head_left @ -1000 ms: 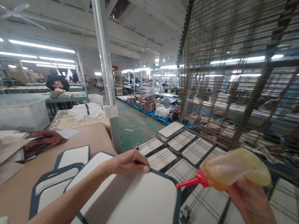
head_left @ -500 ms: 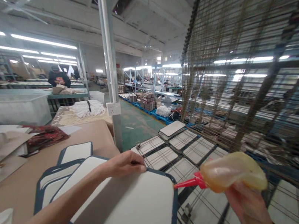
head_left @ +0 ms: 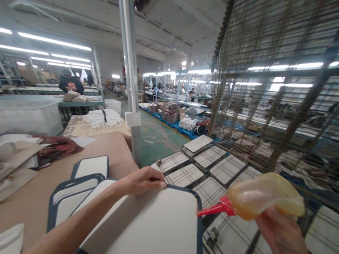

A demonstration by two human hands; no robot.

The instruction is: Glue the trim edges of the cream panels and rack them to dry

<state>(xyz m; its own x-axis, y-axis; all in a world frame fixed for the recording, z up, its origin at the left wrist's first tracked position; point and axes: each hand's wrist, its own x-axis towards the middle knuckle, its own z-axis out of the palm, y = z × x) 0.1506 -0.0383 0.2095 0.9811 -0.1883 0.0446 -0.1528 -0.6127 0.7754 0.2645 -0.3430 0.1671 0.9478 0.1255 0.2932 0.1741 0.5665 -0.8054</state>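
My left hand (head_left: 147, 179) pinches the far edge of a white panel (head_left: 153, 231) with a dark blue border, holding it tilted. In my right hand (head_left: 279, 225) is a yellowish translucent glue bottle (head_left: 264, 197), dented where I squeeze it. Its red nozzle (head_left: 212, 209) points left, with the tip at the panel's right border, just below the rounded corner. More blue-edged panels (head_left: 71, 196) lie overlapped under and behind my left forearm.
A brown-topped table (head_left: 115, 148) carries beige bag parts (head_left: 6, 164) and a bundle of white strips (head_left: 103, 120). A metal post (head_left: 131, 73) stands ahead. On the right, a wire rack (head_left: 211, 171) bears white panels; raised wire shelves tower above. A person (head_left: 70, 82) works farther back.
The view has swung slightly left. The nozzle tip sits a little farther down the panel's right border from the corner. Both hands keep their hold.
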